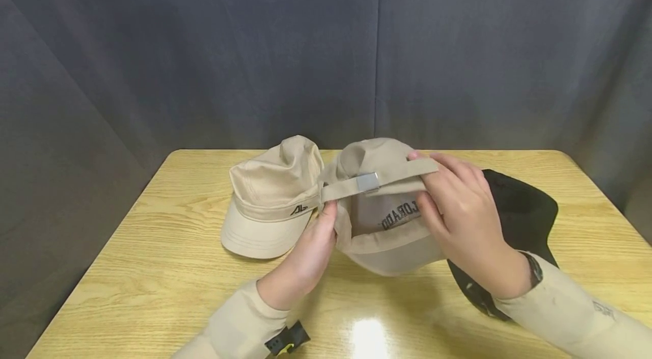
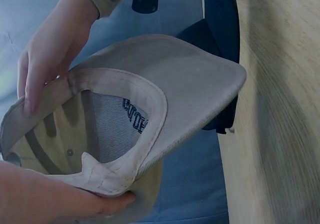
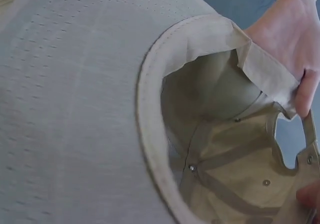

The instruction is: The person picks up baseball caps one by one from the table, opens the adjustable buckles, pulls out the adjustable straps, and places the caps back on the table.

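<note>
Both hands hold up a beige baseball cap (image 1: 392, 240), its opening and back strap turned toward me in the head view. A metal buckle (image 1: 368, 182) sits on the strap. Dark lettering shows through the inside of the front panel. My left hand (image 1: 311, 251) grips the cap's left edge, thumb at the strap's left end. My right hand (image 1: 463, 212) pinches the right side near the strap's free end. In the left wrist view the brim (image 2: 185, 78) points to the right. Inside the crown, in the right wrist view, seams and eyelets (image 3: 192, 168) show.
A cream cap (image 1: 275, 200) with a small dark logo lies on the wooden table (image 1: 168, 268), left of the held cap. A black cap (image 1: 524, 206) lies partly hidden behind the right hand and forearm. A dark grey curtain (image 1: 254, 53) hangs beyond the table's far edge.
</note>
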`<state>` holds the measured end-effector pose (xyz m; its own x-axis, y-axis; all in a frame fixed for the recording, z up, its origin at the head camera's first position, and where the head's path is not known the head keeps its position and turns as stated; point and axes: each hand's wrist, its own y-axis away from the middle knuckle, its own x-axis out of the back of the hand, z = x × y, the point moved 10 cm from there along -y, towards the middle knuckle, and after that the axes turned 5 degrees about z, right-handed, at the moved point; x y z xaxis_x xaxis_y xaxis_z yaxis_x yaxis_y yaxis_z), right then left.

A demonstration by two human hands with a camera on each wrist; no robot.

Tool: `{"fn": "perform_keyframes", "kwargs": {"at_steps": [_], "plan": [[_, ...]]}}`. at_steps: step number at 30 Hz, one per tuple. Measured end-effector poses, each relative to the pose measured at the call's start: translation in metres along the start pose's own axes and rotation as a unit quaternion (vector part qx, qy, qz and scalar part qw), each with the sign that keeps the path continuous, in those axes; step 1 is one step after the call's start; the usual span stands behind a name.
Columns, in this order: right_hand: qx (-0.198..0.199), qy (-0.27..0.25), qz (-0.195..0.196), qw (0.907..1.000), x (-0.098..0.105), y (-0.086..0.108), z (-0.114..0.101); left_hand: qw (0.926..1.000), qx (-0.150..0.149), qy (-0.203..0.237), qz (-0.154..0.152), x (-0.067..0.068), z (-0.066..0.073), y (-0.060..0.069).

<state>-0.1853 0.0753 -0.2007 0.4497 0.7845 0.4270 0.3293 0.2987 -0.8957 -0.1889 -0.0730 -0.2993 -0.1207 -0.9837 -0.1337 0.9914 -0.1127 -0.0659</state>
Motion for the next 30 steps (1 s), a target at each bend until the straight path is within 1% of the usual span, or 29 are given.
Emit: {"fn": "perform_keyframes", "kwargs": {"at_steps": [4, 5, 6, 7, 9, 10, 12, 14, 16, 19, 23, 26, 28, 30], "plan": [[0.014, 0.006, -0.004, 0.9999, -0.003, -0.001, -0.005, 0.9999, -0.002, -0.013, 0.009, -0.002, 0.001, 0.000], [0.015, 0.006, -0.008, 0.9998, -0.005, -0.001, -0.006, 0.9997, 0.004, -0.021, 0.009, -0.003, 0.001, 0.000], [0.016, 0.005, -0.010, 0.9998, -0.006, -0.002, -0.007, 0.9996, 0.009, -0.027, 0.004, -0.004, 0.000, 0.000], [0.017, 0.002, -0.011, 0.9998, -0.006, -0.002, -0.007, 0.9991, 0.014, -0.039, 0.004, -0.004, -0.001, 0.000], [0.018, -0.004, -0.010, 0.9998, -0.007, -0.002, -0.007, 0.9964, 0.031, -0.078, 0.005, -0.004, -0.004, 0.001], [0.017, -0.004, -0.012, 0.9998, -0.008, -0.002, -0.007, 0.9947, 0.034, -0.096, -0.004, -0.006, -0.005, 0.001], [0.011, -0.014, -0.008, 0.9998, -0.007, -0.004, -0.007, 0.9901, 0.024, -0.135, -0.028, -0.010, -0.005, 0.000], [0.001, -0.027, -0.009, 0.9996, -0.007, -0.005, -0.006, 0.9850, -0.003, -0.166, -0.049, -0.015, -0.002, -0.001], [-0.015, -0.039, -0.017, 0.9990, -0.008, -0.006, -0.004, 0.9808, -0.040, -0.178, -0.069, -0.020, 0.003, -0.003], [-0.049, -0.066, -0.045, 0.9956, -0.010, -0.007, 0.001, 0.9759, -0.073, -0.193, -0.071, -0.023, 0.009, -0.005], [-0.094, -0.081, -0.081, 0.9889, -0.014, -0.008, 0.006, 0.9721, -0.073, -0.212, -0.067, -0.021, 0.009, -0.007], [-0.122, -0.085, -0.095, 0.9844, -0.015, -0.008, 0.011, 0.9674, -0.069, -0.234, -0.070, -0.018, 0.008, -0.008], [-0.143, -0.089, -0.102, 0.9804, -0.016, -0.006, 0.017, 0.9660, -0.069, -0.238, -0.073, -0.016, 0.008, -0.008], [-0.164, -0.091, -0.103, 0.9769, -0.015, -0.005, 0.023, 0.9636, -0.064, -0.251, -0.066, -0.012, 0.010, -0.008]]}}
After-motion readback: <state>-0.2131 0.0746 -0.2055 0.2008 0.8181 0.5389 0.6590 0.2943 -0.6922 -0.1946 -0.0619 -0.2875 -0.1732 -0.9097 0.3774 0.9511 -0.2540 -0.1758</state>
